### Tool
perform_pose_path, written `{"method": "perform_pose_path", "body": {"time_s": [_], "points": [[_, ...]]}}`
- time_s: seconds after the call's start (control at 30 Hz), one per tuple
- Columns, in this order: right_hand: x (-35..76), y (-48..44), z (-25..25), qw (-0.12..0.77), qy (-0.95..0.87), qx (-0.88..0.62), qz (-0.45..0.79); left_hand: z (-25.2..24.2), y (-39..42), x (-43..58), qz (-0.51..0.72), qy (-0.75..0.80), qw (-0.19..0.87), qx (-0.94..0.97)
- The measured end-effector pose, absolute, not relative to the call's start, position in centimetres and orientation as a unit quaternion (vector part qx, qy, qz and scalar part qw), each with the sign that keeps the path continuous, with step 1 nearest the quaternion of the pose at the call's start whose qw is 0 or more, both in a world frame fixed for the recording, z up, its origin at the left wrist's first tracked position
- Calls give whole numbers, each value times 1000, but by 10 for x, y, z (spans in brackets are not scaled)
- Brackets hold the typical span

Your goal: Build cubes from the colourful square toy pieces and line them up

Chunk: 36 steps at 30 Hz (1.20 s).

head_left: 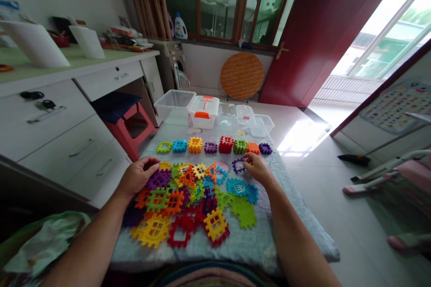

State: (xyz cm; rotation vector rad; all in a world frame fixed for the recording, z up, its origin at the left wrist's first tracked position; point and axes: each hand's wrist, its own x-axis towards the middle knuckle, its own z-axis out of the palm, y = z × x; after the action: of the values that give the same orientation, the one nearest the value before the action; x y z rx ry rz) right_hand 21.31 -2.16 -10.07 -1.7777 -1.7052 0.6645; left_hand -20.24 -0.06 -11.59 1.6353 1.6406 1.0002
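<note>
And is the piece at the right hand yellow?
No, the piece at the right hand is purple.

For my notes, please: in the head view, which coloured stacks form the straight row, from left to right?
Lime stack, blue stack, yellow stack, purple stack, red stack, green stack, orange stack, indigo stack.

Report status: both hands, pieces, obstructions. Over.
Right hand at purple frame's edge. Left hand at far-left side of loose-piece heap. Overlapping pieces crowd left hand; row of stacks beyond.
</note>
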Motion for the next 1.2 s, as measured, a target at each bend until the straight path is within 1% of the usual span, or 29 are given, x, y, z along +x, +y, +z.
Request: {"method": "perform_pose_path", "body": {"time_s": [0.07,0.13,0.27,0.37,0.63,0.77,0.87,0.97,1.07,1.13,1.2], "points": [[218,-23,-100,259,-667,-676,179,-117,0,-203,375,619,304,619],[222,-25,-100,239,-692,-664,155,-119,1,-204,375,617,305,622],[224,-30,-99,198,-748,-607,181,-121,2,-206,375,616,301,624],[222,-31,-97,174,-763,-592,192,-123,2,-207,373,614,301,626],[220,-28,-93,152,-781,-574,192,-122,1,-206,375,609,302,631],[225,-31,-84,162,-780,-568,208,-118,0,-204,379,603,313,628],[242,-33,-72,192,-765,-577,213,-122,2,-207,369,610,298,635],[270,-29,-64,244,-740,-601,178,-130,7,-214,356,611,286,647],[302,-15,-66,289,-683,-660,123,-137,12,-218,349,608,281,655],[319,-3,-72,294,-640,-704,95,-139,13,-219,347,609,278,656],[330,8,-80,277,-621,-728,85,-138,13,-220,349,612,273,655]]}}
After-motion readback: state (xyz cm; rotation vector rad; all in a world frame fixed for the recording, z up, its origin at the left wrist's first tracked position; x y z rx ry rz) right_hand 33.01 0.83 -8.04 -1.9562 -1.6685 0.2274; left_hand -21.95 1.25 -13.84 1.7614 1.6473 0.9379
